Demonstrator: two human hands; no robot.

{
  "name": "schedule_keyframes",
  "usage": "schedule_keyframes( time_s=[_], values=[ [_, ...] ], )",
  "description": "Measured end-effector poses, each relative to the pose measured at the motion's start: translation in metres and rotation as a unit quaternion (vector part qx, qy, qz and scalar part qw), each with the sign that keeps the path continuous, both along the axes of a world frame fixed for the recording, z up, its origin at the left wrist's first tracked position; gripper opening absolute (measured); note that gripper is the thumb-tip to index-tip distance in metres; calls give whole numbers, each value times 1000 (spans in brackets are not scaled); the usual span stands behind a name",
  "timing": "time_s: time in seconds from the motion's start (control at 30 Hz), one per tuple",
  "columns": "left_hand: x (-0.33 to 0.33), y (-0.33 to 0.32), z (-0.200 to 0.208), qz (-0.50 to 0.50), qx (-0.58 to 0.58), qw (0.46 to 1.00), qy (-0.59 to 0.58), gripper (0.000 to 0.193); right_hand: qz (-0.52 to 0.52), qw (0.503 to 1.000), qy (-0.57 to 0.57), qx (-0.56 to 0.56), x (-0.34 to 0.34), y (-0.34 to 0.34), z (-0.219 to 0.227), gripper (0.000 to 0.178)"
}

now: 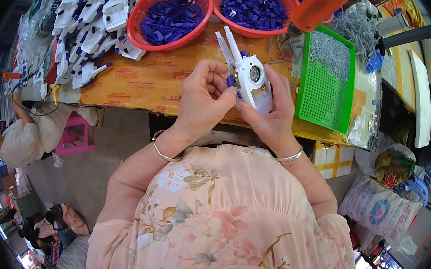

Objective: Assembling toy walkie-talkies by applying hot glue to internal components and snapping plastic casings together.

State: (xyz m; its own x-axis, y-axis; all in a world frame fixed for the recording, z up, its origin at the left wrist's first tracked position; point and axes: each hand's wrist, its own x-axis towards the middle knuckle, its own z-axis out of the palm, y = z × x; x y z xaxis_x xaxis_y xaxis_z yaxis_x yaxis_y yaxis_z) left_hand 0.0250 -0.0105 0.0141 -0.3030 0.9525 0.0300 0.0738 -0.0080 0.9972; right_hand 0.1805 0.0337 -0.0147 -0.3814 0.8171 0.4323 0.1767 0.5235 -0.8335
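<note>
In front of my chest, above the near edge of the table, my right hand [276, 100] grips a white plastic device [246, 80]. It has a round dark-centred part on its face, two long prongs pointing away from me and thin wires showing low on it. My left hand [203, 93] is closed at its left side, thumb and fingertips pinching a small purple plastic piece [231, 80] against the device. Whether that piece is fixed to the device I cannot tell.
Two red baskets [168, 42] of purple parts stand behind my hands. A green tray [324, 121] of small metal pieces lies right, below an orange tool [318, 13]. White-and-purple devices [96, 6] are piled left. Another person [33, 139] sits near a pink stool [78, 133].
</note>
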Motion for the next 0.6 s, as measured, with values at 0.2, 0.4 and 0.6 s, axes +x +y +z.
schedule_keyframes(
  time_s=[0.2, 0.4, 0.6],
  values=[
    [-6, 1, -3, -24, -24, 996, -81, 33, 23, 999, 25, -16, 0, -2, 1, 75],
    [-28, 10, -2, -196, -72, 946, -247, 55, 69, 993, 72, -61, 1, -1, 0, 74],
    [-34, 10, -13, -249, -86, 924, -278, 58, 76, 993, 56, -67, 1, -2, 5, 71]
  ],
)
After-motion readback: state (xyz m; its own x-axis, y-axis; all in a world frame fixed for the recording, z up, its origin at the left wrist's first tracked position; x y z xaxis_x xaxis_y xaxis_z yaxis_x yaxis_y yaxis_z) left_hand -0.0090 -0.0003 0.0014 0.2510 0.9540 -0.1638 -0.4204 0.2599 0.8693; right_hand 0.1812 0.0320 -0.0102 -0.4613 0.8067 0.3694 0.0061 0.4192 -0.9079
